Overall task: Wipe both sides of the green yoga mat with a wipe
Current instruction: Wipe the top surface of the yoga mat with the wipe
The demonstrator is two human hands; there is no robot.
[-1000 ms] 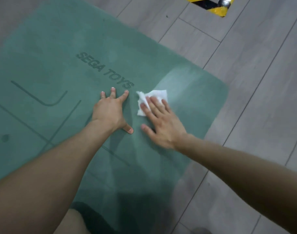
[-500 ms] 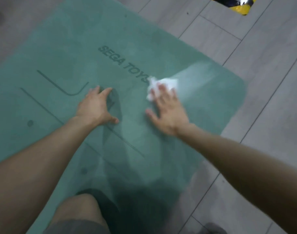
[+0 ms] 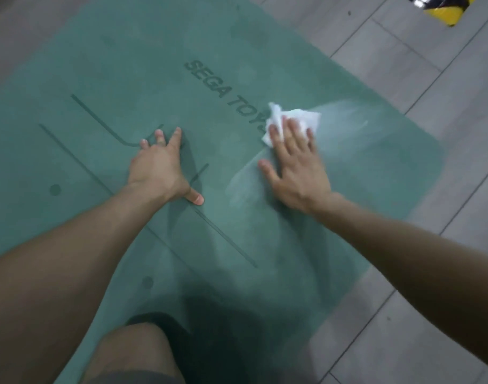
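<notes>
The green yoga mat (image 3: 132,65) lies flat on the floor, printed side up, with dark lettering and line markings. A crumpled white wipe (image 3: 301,119) sits on the mat at the end of the lettering. My right hand (image 3: 295,167) presses it down with straight fingers; most of the wipe sticks out beyond my fingertips. My left hand (image 3: 159,167) rests flat on the mat to the left, fingers spread, holding nothing. A pale damp streak shows on the mat around and right of the wipe.
Grey floor tiles (image 3: 431,314) surround the mat on the right and at the far side. A yellow-and-black striped object (image 3: 448,9) sits at the top right corner. My bare knee (image 3: 134,353) rests on the mat's near edge.
My right hand has pushed the wipe farther away along the mat, past the end of the lettering. My left hand has shifted left over the line markings. My knee has come into view.
</notes>
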